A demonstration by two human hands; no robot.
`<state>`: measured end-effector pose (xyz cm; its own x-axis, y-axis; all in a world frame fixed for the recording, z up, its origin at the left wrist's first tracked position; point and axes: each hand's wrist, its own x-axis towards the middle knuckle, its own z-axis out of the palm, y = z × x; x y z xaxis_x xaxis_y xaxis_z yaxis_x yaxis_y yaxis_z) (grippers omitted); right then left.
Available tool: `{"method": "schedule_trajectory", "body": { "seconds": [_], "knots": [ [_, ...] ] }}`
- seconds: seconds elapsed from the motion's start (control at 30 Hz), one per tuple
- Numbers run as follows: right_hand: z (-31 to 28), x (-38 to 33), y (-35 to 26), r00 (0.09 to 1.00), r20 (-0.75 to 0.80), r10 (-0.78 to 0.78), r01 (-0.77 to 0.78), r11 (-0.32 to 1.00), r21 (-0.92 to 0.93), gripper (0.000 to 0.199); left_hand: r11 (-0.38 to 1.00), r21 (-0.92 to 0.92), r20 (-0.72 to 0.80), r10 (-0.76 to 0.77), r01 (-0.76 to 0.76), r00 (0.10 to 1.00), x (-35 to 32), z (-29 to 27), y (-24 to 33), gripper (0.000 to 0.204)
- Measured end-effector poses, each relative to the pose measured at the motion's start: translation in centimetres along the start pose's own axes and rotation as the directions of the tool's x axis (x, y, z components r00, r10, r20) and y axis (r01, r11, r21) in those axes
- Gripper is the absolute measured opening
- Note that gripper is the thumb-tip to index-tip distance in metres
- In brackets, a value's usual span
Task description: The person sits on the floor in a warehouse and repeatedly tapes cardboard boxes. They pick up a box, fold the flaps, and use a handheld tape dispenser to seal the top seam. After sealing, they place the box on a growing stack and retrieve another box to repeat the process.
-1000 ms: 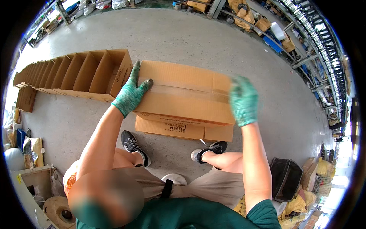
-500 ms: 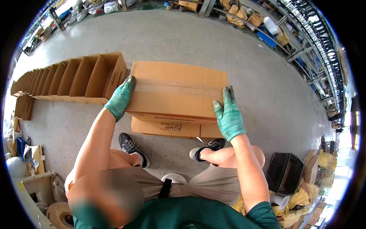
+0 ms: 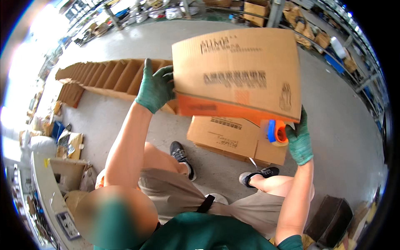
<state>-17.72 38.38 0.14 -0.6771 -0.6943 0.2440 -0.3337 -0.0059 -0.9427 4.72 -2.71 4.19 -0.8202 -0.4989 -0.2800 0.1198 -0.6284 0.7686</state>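
A closed cardboard box [image 3: 237,71] is raised and tipped so that its printed side faces me, with an orange band along the lower edge. My left hand [image 3: 156,87], in a green glove, presses against its left end, fingers curled at the edge. At the lower right corner my right hand [image 3: 301,139], gloved alike, grips the box; its fingers are partly hidden. Right beside that hand is an orange and blue tape dispenser [image 3: 278,132]; whether the hand touches it I cannot tell. Flat cardboard cartons [image 3: 233,137] lie stacked below, before my feet.
A long row of open, upright cardboard boxes [image 3: 112,77] stands on the floor to the left. A black bin [image 3: 329,221] sits at the lower right. Racks with goods [image 3: 350,62] line the far right, and a pale cabinet [image 3: 50,200] is at the lower left.
The box has been lifted and tipped, so its printed side shows instead of its taped top. Both hands moved with it. The tape dispenser has come into sight.
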Motion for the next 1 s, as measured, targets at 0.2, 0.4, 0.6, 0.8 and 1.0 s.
{"method": "schedule_trajectory", "body": {
  "seconds": [0.2,0.4,0.6,0.8,1.0],
  "knots": [
    [4.5,1.2,-2.9,0.985,0.025,-0.173,0.173,0.985,0.016,0.060,0.893,0.355,-0.193,-0.218,0.275,0.957,-5.2,-3.0,4.8,0.086],
    [10.0,3.0,-4.9,0.914,0.203,-0.352,0.347,0.936,0.063,0.058,0.867,0.414,-0.294,-0.160,0.276,0.942,-11.6,-13.8,7.6,0.059],
    [7.6,2.3,-2.7,0.976,0.189,-0.111,0.088,0.989,0.123,0.050,0.992,0.121,-0.480,0.085,-0.030,0.873,-21.6,-27.2,1.8,0.047],
    [4.3,0.0,0.9,0.979,0.144,0.141,-0.145,0.989,0.015,0.040,0.986,-0.143,-0.896,-0.094,-0.082,0.433,-24.7,-39.9,-12.3,0.037],
    [4.2,-1.8,4.0,0.941,0.185,0.285,-0.246,0.947,-0.206,0.034,0.980,-0.185,-0.949,-0.158,-0.077,0.274,-22.7,-47.5,-19.3,0.035]
  ]
}}
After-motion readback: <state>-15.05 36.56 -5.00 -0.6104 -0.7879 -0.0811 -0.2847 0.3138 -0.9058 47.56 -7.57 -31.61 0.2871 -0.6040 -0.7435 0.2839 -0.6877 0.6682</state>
